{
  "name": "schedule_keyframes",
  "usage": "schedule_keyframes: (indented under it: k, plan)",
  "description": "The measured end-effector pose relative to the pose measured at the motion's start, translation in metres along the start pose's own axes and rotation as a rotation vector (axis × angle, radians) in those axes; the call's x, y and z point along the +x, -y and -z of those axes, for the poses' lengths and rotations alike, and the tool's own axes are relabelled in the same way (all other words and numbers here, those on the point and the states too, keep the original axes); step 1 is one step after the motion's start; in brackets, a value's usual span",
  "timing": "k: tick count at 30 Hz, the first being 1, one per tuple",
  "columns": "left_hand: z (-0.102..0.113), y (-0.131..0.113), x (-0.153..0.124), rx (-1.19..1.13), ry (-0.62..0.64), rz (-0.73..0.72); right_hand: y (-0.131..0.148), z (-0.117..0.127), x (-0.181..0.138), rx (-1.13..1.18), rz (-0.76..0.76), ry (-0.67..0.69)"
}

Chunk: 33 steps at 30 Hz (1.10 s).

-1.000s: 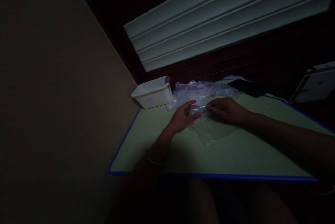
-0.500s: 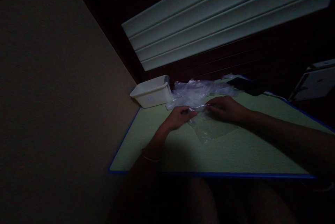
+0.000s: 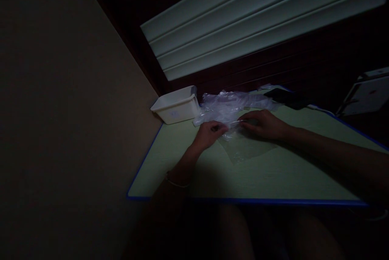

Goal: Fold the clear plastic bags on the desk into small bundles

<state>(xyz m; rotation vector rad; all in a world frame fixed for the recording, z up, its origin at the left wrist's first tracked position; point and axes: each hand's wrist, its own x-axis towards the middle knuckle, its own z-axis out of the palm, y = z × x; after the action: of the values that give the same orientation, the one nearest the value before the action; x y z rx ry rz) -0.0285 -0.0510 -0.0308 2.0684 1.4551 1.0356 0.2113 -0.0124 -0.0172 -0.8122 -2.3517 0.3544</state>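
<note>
A clear flat plastic bag (image 3: 246, 148) lies on the green table (image 3: 267, 179). My left hand (image 3: 209, 133) is closed in a pinch on the bag's top left corner. At the same top edge, a little to the right, my right hand (image 3: 263, 124) rests with its fingers curled and pressed on the plastic. Just behind both hands sits a crumpled heap of clear plastic bags (image 3: 231, 104).
A white plastic bin (image 3: 178, 108) stands at the table's back left corner by the wall. A dark flat object (image 3: 285, 97) lies at the back edge. A white device (image 3: 367, 92) sits off to the right. The room is dim.
My left hand's fingers, spread a second ago, have curled shut on the bag's corner. Both hands have shifted slightly away from me along the bag's top edge.
</note>
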Motion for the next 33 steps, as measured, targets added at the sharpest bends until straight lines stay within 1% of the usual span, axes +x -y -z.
schedule_keyframes:
  k: [4,6,13,15,20,23,29,31,33]
  plan:
    - [0.003,0.0,-0.002,0.09,0.091,-0.043,-0.002,-0.001,0.0,0.0,0.006,0.004]
    - [0.005,-0.002,-0.003,0.115,0.118,-0.06,-0.001,-0.001,0.0,0.01,0.013,0.013]
    - [0.005,-0.005,-0.004,0.138,0.115,-0.111,0.002,0.005,-0.002,-0.029,0.113,0.086]
    - [0.004,-0.002,-0.003,0.139,0.133,-0.132,0.001,0.006,-0.002,-0.031,0.153,0.114]
    - [0.009,-0.001,-0.006,0.13,0.193,-0.177,0.005,0.009,-0.004,-0.029,0.235,0.24]
    - [0.017,-0.007,-0.012,0.116,0.268,-0.156,0.009,0.012,-0.005,-0.032,0.25,0.28]
    - [0.031,-0.026,-0.018,0.069,0.417,-0.067,0.012,0.017,-0.007,-0.017,0.234,0.291]
    - [0.031,-0.029,-0.017,0.053,0.419,-0.082,0.015,0.02,-0.007,-0.003,0.236,0.31]
    - [0.028,-0.03,-0.015,0.022,0.378,-0.12,0.019,0.023,-0.007,0.03,0.244,0.306]
